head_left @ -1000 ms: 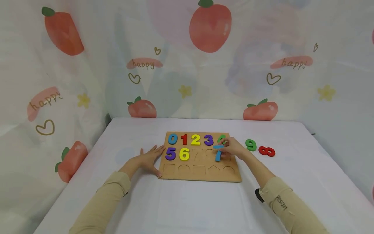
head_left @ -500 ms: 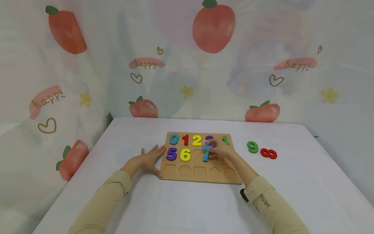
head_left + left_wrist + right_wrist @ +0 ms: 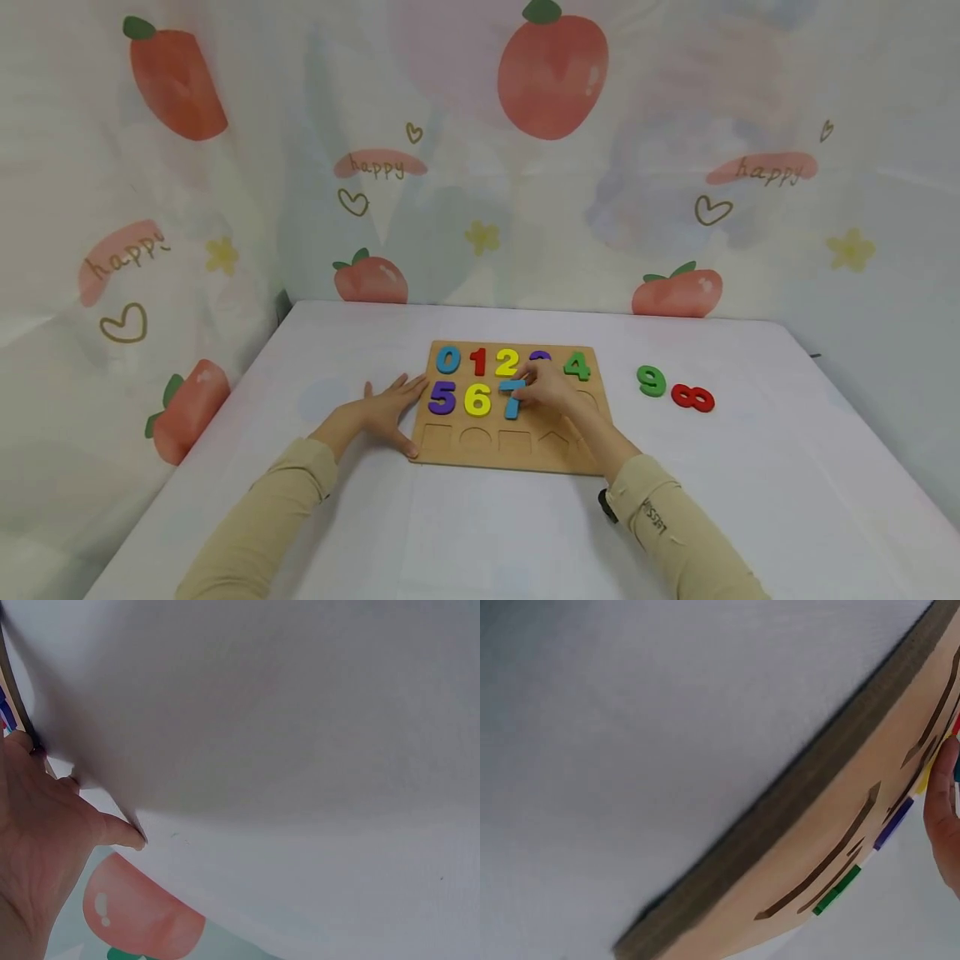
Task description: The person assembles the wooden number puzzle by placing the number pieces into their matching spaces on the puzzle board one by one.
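A wooden number puzzle board [image 3: 495, 462] lies on the white table. My left hand [image 3: 386, 414] rests with spread fingers along its left edge, thumb by the near corner; the left wrist view shows this hand [image 3: 45, 825] at the far left. Between the fingertips of my right hand [image 3: 551, 388], a blue number 7 [image 3: 512, 407] is pinched over the second row, right of the yellow 6 [image 3: 477, 400]. A purple 5 [image 3: 442, 398] sits left of the 6. My right hand partly covers the purple 3 [image 3: 540, 356] in the top row.
The top row also carries a blue 0 [image 3: 448, 360], red 1 [image 3: 477, 362], yellow 2 [image 3: 507, 362] and green 4 [image 3: 577, 367]. Shaped recesses run along the board's near row. Right of the board lie a green 9 [image 3: 651, 381] and a red 8 [image 3: 692, 397].
My right hand has carried the blue 7 leftward across the board to beside the 6, uncovering the green 4. My left hand has stayed at the board's left edge.
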